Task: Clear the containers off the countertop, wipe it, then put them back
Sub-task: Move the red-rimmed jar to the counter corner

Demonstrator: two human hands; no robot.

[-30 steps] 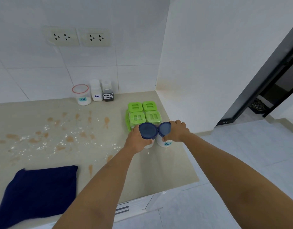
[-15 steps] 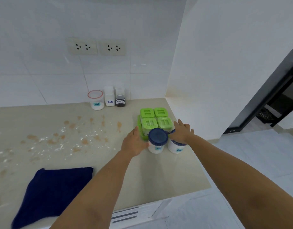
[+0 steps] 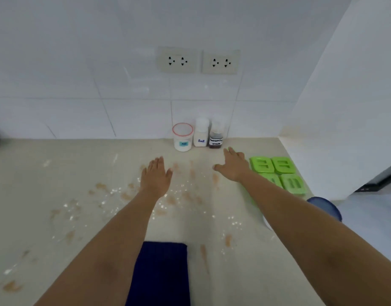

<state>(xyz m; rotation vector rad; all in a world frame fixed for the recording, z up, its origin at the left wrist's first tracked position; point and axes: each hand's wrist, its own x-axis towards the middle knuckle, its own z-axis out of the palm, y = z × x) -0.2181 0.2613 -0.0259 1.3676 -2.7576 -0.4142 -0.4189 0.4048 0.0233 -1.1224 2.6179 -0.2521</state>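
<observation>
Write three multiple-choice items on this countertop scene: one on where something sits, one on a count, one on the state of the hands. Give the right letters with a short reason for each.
1. Where does the jar labelled Salt stand?
A. Between the red-rimmed jar and the dark sauce bottle, against the wall
B. On the blue cloth
C. On top of the green-lidded containers

2. How many green lids show in the green-lidded container set?
A. Two
B. Four
C. Six

3. What are the two hands doing?
A. Each grips a jar
B. Both are open and empty
C. One holds the cloth

Answers
1. A: it stands in the row of three at the tiled wall, in the middle.
2. B: the lids form a two-by-two block, one partly hidden by the right arm.
3. B: the left hand and right hand reach over the stained countertop with fingers spread, and the blue cloth lies untouched.
</observation>
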